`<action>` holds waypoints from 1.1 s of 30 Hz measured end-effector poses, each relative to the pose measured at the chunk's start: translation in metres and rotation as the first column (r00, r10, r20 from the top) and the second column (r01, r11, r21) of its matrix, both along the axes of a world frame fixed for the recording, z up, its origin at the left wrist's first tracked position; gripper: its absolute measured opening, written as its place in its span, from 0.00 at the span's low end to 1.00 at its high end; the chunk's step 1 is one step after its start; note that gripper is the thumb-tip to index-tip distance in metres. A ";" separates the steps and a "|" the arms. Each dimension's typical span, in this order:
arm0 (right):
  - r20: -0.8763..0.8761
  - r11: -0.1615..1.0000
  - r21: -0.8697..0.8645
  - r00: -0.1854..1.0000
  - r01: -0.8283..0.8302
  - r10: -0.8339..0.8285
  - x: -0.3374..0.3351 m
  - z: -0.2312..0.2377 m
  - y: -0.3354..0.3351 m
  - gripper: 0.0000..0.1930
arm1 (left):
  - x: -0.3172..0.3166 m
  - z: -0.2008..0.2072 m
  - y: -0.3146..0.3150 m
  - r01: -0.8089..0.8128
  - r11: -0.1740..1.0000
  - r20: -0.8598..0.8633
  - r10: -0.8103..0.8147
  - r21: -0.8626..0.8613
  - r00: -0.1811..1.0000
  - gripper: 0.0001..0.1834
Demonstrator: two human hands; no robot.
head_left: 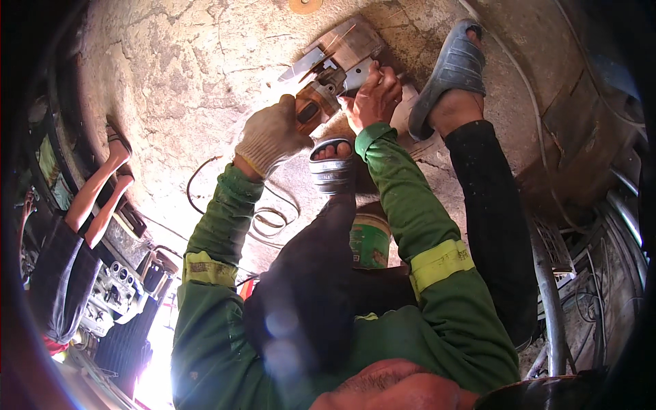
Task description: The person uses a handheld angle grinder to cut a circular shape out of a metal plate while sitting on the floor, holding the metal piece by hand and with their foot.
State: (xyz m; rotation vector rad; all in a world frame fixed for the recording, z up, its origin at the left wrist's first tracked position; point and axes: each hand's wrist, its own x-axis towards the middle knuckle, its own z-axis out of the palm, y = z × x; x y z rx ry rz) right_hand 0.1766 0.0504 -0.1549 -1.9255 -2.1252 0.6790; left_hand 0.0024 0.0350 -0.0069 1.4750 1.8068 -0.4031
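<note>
My left hand (273,134), in a pale knitted glove, is closed round the body of an orange angle grinder (316,104). The grinder's thin disc (316,69) stands on edge against a flat grey metal piece (357,74) with a small hole in it. With bare, curled fingers, my right hand (374,98) grips the near right end of that piece. Beneath the metal lies a brownish block or board (355,42); its material is hard to make out. My sandalled feet are on either side of my right hand.
A loose cutting disc (305,5) lies on the rough concrete floor (184,75). Cable (273,217) coils near my left forearm, and a green bucket (370,242) stands between my legs. Another person's legs (96,195) are at the left, beside metal machine parts (113,294). Pipes (547,301) line the right.
</note>
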 end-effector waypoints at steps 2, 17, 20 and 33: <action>0.003 1.000 -0.009 1.000 0.007 -0.007 0.000 0.001 -0.001 0.56 | 0.006 0.002 0.007 0.001 1.000 -0.010 -0.001 0.003 1.000 0.33; 0.031 0.999 -0.040 1.000 -0.002 0.003 0.000 0.003 -0.001 0.54 | 0.009 0.002 0.016 -0.036 0.997 0.002 0.037 -0.070 0.999 0.39; 0.015 1.000 -0.024 1.000 0.007 -0.007 0.000 0.003 -0.001 0.54 | 0.008 0.000 0.012 -0.031 0.998 0.004 0.031 -0.049 1.000 0.39; -0.010 0.999 -0.039 1.000 0.025 -0.026 -0.001 0.005 0.000 0.55 | 0.006 0.002 0.008 0.018 0.999 0.010 -0.018 0.031 1.000 0.30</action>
